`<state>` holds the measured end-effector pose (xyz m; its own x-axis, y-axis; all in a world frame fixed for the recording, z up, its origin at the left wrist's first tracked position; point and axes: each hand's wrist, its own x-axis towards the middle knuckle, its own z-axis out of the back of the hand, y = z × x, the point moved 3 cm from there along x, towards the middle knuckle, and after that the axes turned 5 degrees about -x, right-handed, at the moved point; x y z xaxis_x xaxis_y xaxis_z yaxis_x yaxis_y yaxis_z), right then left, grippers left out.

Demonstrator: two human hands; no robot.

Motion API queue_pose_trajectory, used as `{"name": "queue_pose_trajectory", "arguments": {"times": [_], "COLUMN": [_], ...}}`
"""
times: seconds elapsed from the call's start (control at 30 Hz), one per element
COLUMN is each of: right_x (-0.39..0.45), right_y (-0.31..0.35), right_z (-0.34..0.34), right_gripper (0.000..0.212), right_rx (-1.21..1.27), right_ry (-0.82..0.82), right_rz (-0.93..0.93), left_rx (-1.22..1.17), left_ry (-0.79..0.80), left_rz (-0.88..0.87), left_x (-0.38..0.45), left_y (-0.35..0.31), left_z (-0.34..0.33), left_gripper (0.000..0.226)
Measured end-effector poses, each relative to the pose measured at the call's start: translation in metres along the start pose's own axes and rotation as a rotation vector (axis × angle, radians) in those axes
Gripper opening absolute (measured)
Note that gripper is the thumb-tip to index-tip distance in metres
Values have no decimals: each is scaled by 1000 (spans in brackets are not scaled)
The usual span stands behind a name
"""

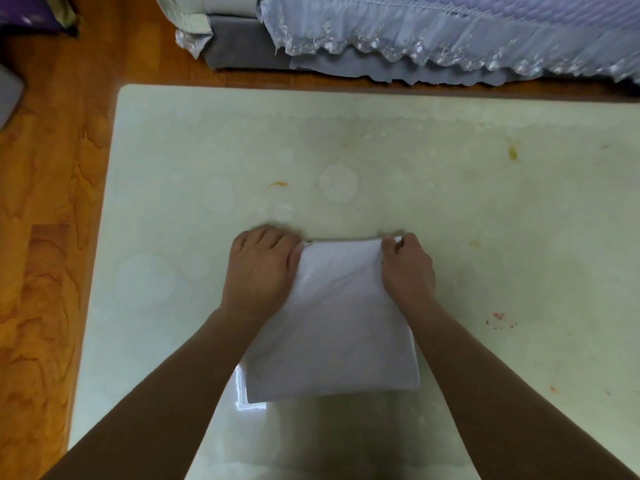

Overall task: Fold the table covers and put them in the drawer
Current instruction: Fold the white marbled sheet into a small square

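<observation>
A white table cover (336, 327), folded into a small thick rectangle, lies on the pale glossy table (485, 220) near its front middle. My left hand (263, 271) grips the cover's far left corner with curled fingers. At the far right corner, my right hand (407, 268) pinches the cloth between thumb and fingers. Both forearms reach in from the bottom of the view. No drawer is in view.
The table carries faint round marks and a few orange and red stains. Wooden floor (45, 237) lies to the left. A sofa with a lace-trimmed lilac cover (450, 32) stands beyond the table's far edge. A dark purple object (31, 12) sits at the top left.
</observation>
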<state>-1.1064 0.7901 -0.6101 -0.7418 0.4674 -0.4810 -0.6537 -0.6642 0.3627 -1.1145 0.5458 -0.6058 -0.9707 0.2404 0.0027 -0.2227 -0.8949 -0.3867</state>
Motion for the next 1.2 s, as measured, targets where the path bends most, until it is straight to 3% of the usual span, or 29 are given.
{"name": "queue_pose_trajectory", "arguments": {"times": [0.17,0.27,0.3,0.37,0.4,0.47,0.53,0.6,0.67,0.83,0.93,1.03,1.13,1.2], "right_x": [-8,-14,-15,-20,-20,-16,-12,-12,-14,-8,1,6,5,-1], "right_y": [-1,3,5,10,12,17,20,20,19,24,33,36,36,38], "right_z": [-5,-10,-12,-18,-20,-19,-16,-13,-11,-9,-10,-10,-14,-22], "right_gripper": [27,40,34,21,26,31,29,26,24,32,38,32,29,19], "right_rx": [-10,-206,-270,-341,-358,-346,-300,-241,-202,-232,-288,-317,-322,-376], "right_ry": [-122,-354,-427,-437,-394,-321,-286,-283,-301,-164,-90,-16,-32,-106], "right_rz": [70,435,612,902,971,1016,1045,1054,1056,1039,982,922,844,880], "left_rx": [113,108,107,96,75,-72,-381,-737,-909,-829,-825,-861,-858,-850], "left_ry": [86,119,138,203,251,355,436,436,445,537,514,384,179,206], "left_rz": [-307,-387,-391,-407,-404,-305,-1,310,422,421,425,451,612,729], "left_x": [13,18,20,23,24,26,30,32,34,34,35,31,8,-17], "left_y": [7,6,6,9,11,17,29,44,57,67,69,64,61,56], "left_z": [2,4,5,8,10,15,20,27,34,35,34,42,47,46], "left_gripper": [33,32,32,32,32,34,35,21,19,32,24,11,20,20]}}
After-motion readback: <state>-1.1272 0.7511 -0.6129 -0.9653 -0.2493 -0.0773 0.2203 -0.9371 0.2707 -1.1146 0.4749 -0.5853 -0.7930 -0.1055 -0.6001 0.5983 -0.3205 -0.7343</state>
